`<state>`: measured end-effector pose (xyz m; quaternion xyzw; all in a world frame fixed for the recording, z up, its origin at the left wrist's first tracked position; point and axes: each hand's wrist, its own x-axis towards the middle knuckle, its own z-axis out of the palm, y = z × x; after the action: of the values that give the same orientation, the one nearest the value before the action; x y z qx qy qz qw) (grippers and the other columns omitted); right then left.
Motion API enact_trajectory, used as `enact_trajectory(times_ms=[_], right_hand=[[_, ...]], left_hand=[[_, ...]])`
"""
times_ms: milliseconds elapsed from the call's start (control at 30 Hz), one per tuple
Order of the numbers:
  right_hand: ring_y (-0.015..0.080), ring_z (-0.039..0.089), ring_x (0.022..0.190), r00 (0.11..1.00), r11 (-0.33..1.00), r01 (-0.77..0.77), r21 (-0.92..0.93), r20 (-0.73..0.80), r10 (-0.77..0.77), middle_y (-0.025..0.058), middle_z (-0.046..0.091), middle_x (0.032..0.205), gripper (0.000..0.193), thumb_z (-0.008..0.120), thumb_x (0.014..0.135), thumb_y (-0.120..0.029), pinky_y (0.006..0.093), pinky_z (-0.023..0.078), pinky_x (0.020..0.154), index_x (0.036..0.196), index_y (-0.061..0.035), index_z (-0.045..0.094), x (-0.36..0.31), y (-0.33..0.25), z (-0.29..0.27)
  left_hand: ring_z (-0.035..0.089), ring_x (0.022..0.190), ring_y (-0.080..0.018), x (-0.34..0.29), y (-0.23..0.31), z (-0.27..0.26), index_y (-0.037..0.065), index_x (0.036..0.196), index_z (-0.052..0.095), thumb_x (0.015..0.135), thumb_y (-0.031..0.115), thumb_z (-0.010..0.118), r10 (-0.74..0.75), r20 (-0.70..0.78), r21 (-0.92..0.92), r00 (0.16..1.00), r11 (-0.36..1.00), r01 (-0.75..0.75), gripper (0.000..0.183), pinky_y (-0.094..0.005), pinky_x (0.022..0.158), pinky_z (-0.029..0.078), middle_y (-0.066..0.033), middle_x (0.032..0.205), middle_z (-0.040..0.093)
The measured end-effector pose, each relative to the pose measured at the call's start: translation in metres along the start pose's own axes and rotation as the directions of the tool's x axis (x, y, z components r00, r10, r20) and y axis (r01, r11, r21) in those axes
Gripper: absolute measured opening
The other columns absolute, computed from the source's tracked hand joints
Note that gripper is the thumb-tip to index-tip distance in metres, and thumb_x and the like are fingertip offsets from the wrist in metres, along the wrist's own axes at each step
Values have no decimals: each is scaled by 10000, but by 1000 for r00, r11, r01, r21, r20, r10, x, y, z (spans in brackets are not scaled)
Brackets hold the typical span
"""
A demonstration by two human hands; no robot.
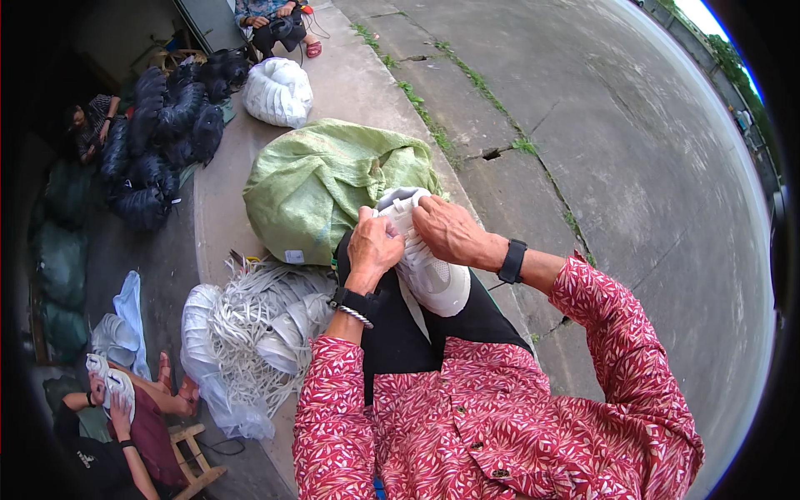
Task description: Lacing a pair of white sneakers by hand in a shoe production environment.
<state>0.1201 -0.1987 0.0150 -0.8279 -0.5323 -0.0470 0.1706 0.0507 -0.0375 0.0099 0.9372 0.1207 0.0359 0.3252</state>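
Note:
A white sneaker (440, 287) rests on my dark-trousered thighs, its rounded toe toward me and its opening away. My left hand (375, 243) is closed at the left edge of its lacing area, thumb and fingers pinched together. On the opposite side, my right hand (454, 233) grips the sneaker near the collar, fingers bent over the eyelet edge. White laces cross the front between both hands; whether a lace end sits in either pinch is hidden by the fingers. Just beyond the sneaker stands a bulky light-green woven sack (321, 183).
Left of my legs lies a heap of white shoes and laces (262, 333) in clear plastic. Farther off are a white bundle (278, 92) and a black shoe pile (162, 137). Co-workers sit at far left, lower left, handling a white shoe (121, 387), and at top. Concrete pavement (633, 167) stretches right.

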Motion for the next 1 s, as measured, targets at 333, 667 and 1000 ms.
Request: enact_trajectory(times_ms=[333, 667, 1000], right_hand=[[305, 542, 748, 986, 983, -80, 166, -134, 103, 137, 509, 769, 110, 542, 771, -86, 390, 455, 649, 819, -9, 479, -6, 6, 2], [243, 564, 667, 935, 830, -277, 485, -62, 348, 121, 560, 742, 106, 557, 808, -100, 350, 451, 603, 874, -19, 539, -25, 26, 8], [137, 517, 636, 889, 666, -364, 651, 29, 458, 48, 527, 720, 160, 437, 895, -73, 300, 434, 568, 1021, -5, 510, -37, 42, 7]], left_hand=[[575, 836, -287, -3, -9, 2, 22, 740, 616, 675, 159, 653, 53, 35, -39, 998, 998, -52, 156, -377, 726, 471, -138, 947, 492], [522, 927, -307, -7, -25, 6, 14, 785, 551, 739, 104, 625, 163, -13, -299, 986, 941, -160, 126, -357, 839, 423, -169, 1007, 489], [555, 930, -335, -31, -57, -16, -32, 681, 546, 790, 172, 622, 256, -112, -97, 960, 959, -267, 243, -379, 802, 436, -207, 1047, 559]])
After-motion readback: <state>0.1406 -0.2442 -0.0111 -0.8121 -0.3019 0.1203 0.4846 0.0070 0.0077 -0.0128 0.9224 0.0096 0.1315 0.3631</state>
